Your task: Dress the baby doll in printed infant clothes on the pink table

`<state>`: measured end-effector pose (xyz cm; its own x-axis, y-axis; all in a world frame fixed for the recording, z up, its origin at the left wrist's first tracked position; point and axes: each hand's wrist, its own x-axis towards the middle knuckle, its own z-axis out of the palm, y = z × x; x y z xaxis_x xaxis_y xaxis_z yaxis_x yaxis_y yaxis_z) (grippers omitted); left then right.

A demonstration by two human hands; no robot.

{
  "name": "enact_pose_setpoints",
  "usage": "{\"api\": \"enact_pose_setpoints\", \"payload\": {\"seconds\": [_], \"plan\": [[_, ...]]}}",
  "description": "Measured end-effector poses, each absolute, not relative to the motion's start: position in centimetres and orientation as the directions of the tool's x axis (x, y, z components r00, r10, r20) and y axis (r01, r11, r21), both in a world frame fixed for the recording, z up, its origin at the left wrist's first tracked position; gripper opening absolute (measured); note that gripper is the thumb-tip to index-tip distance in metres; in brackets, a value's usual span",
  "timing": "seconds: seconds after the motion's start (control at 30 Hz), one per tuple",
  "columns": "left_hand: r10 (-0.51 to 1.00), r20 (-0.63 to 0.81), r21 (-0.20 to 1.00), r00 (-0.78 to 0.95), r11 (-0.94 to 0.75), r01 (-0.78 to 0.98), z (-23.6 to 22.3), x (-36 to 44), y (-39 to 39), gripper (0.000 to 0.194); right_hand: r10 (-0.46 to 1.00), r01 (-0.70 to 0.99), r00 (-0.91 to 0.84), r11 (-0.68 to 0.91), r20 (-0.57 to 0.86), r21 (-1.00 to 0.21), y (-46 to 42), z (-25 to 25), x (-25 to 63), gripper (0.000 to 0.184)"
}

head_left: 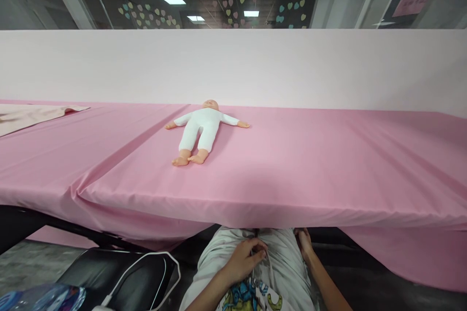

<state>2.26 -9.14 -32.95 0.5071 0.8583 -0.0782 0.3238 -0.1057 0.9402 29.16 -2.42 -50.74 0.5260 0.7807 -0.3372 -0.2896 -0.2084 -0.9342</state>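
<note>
Baby doll on its back on the pink-covered counter, both hands down in the lap.

I can see the baby doll (204, 124) in its white suit, a bit left of the middle of the pink-covered counter (310, 160). Its head is by the white wall (233, 65), its arms are stretched out wide, and its bare feet point toward me. My left hand (245, 260) lies on the pale pants (209, 265) with its fingers bent, near a thin string; I can't tell if it pinches the string. My right hand (304, 242) is beside the other leg, partly hidden under the counter's edge, so I can't tell if it grips anything. Both hands are well apart from the doll. A cream cloth (32, 115) lies far left. Down low on the left are a black chair (120, 272), a white cable (136, 263) and a clear bottle (44, 297).
</note>
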Motion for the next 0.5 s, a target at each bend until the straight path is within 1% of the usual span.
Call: {"api": "enact_pose_setpoints", "payload": {"seconds": [0.1,0.23,0.37,0.5], "plan": [[0.86,-0.084,0.935,0.504,-0.107,0.339,-32.8,2.3,-9.1,0.032,0.787,-0.228,0.526,-0.236,-0.323,-0.945,-2.4,-50.4,29.2,0.019],[0.858,-0.082,0.929,0.507,-0.119,0.351,-32.7,2.2,-9.0,0.033,0.804,-0.121,0.521,-0.262,-0.286,-0.957,-2.1,-49.7,29.3,0.026],[0.86,-0.082,0.929,0.504,-0.117,0.35,-32.8,2.2,-9.1,0.033,0.844,-0.019,0.486,-0.25,-0.228,-0.968,-1.8,-49.2,29.3,0.017],[0.858,-0.081,0.932,0.507,-0.115,0.343,-32.7,2.3,-9.1,0.033,0.856,0.007,0.472,-0.241,-0.21,-0.97,-1.7,-49.3,29.4,0.015]]}}
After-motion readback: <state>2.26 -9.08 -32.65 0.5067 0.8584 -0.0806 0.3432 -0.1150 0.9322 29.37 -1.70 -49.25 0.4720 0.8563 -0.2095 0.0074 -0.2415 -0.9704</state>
